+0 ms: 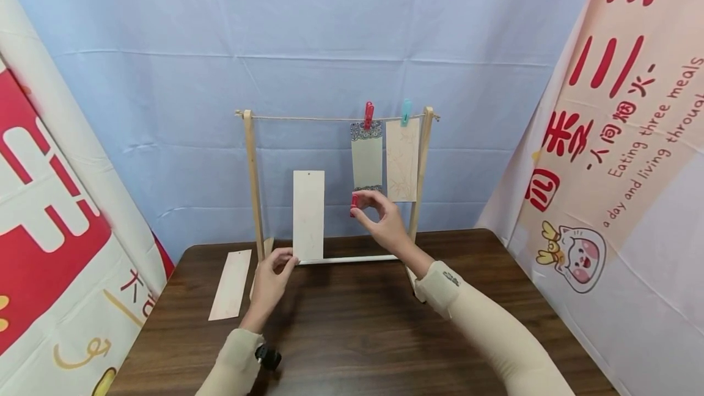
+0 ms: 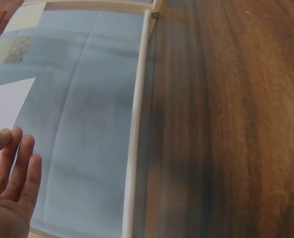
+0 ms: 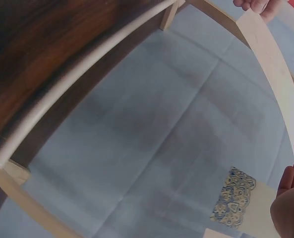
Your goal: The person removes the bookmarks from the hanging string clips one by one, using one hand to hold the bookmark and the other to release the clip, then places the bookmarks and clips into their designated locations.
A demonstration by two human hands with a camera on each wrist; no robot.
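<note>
My left hand (image 1: 273,277) pinches the lower left corner of a pale paper bookmark (image 1: 308,212), which stands upright with a small hole at its top. In the left wrist view, the thumb and fingertips (image 2: 15,134) meet at the card's corner. A red clothespin (image 1: 354,203) is pinched between thumb and fingers of my right hand (image 1: 385,222), in front of the hanging cards. A patterned bookmark (image 1: 366,161) hangs from the string (image 1: 308,118) by another red clothespin (image 1: 369,115). Beside it, a teal clothespin (image 1: 406,112) holds a cream bookmark (image 1: 402,161).
The string runs between two wooden posts (image 1: 253,182) of a stand, with a white rod (image 1: 352,259) across the bottom. One more pale bookmark (image 1: 230,286) lies on the dark wooden table (image 1: 352,329) at left. Blue cloth (image 1: 330,29) hangs behind.
</note>
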